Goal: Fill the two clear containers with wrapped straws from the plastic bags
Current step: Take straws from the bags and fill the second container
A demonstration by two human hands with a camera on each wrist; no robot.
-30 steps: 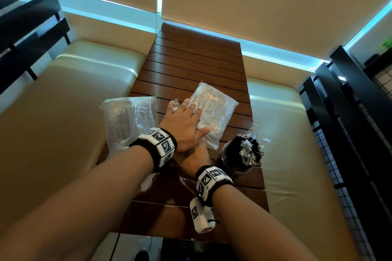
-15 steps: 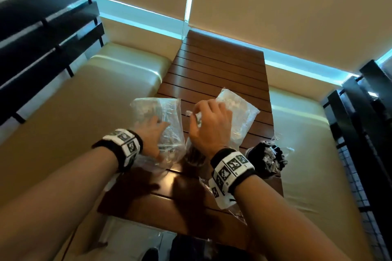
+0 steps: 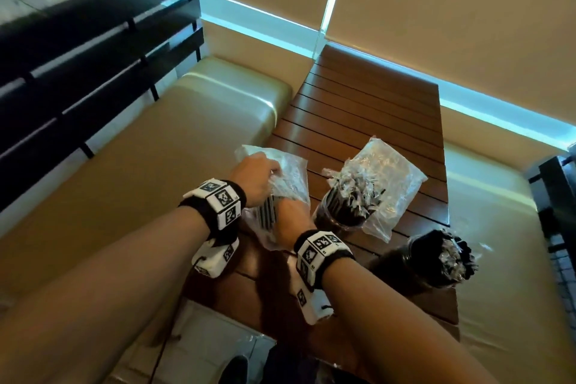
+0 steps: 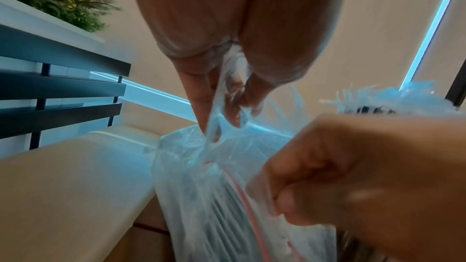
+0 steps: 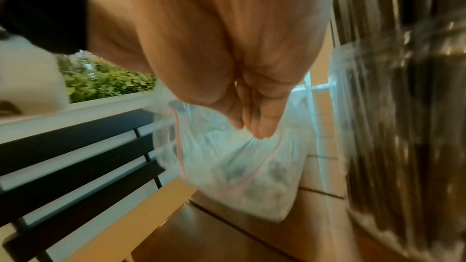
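Both hands pinch the crinkled clear plastic zip bag of dark wrapped straws (image 3: 280, 184) (red seal line at its mouth), left hand (image 3: 252, 179) farther, right hand (image 3: 291, 220) nearer, on the slatted brown wooden table (image 3: 367, 109).

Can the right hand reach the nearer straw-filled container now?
Probably not yet: the right hand grips the left plastic bag together with the left hand. The nearer container itself stands unobstructed.

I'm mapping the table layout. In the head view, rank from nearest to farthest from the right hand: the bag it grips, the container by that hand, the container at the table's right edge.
1. Clear plastic bag of straws, gripped by the right hand, leftmost.
2. Clear container of wrapped straws, just right.
3. Second straw-filled clear container, right edge.
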